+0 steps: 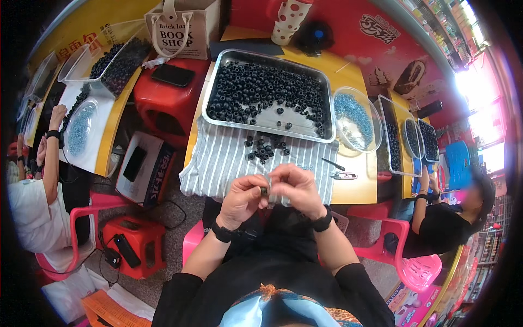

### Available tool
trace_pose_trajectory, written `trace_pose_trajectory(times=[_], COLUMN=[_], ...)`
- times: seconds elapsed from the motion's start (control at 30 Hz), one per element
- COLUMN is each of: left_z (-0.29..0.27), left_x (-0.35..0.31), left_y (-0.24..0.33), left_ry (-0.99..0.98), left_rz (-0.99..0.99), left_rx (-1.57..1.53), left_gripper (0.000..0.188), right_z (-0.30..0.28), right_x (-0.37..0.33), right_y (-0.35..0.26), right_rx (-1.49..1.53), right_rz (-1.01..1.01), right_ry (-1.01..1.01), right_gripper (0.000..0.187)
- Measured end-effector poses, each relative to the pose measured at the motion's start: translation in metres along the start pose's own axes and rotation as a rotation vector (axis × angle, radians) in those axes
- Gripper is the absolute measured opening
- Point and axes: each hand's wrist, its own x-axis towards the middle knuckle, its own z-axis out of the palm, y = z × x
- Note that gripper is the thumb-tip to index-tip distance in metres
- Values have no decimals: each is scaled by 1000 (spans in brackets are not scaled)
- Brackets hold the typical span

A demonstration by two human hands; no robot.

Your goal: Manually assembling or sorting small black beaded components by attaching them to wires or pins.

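Note:
My left hand (244,197) is closed in a pinch around a small dark bead (264,191). Close beside it is my right hand (297,188), its fingers curled together; what they grip is too small to make out. Both hands are over the near edge of a grey-and-white striped cloth (212,158). Beyond them a metal tray (248,126) holds a great many black beads with holes. A small pile of loose black beads (263,153) lies on the cloth in front of the tray.
Thread snips (344,176) lie right of the cloth, below a round clear tub (376,143) of tiny blue beads. A red stool (163,101) bearing a phone (172,75) stands left. Other people work at tables on both sides. A spotted tumbler (289,22) stands at the back.

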Motion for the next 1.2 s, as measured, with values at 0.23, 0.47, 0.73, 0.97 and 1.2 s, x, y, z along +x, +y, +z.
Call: trace_pose_trajectory(times=[0.23, 0.47, 0.73, 0.97, 1.2], left_z=[7, 9, 14, 15, 12], left_x=[3, 2, 4, 7, 5], left_y=[2, 2, 0, -1, -2], left_ry=[117, 138, 153, 105, 134], left_rz=[50, 2, 16, 49, 21], left_rx=[-47, -1, 80, 123, 152], left_gripper=[27, 27, 22, 21, 20], right_z=[1, 1, -38, -43, -41], right_x=[42, 32, -29, -41, -40], right_y=[2, -1, 7, 13, 13], right_rx=[-1362, -1274, -1486, -1131, -1148], right_rz=[-358, -258, -147, -281, -178], right_ry=[-81, 14, 184, 376, 272], right_gripper=[10, 11, 10, 4, 7])
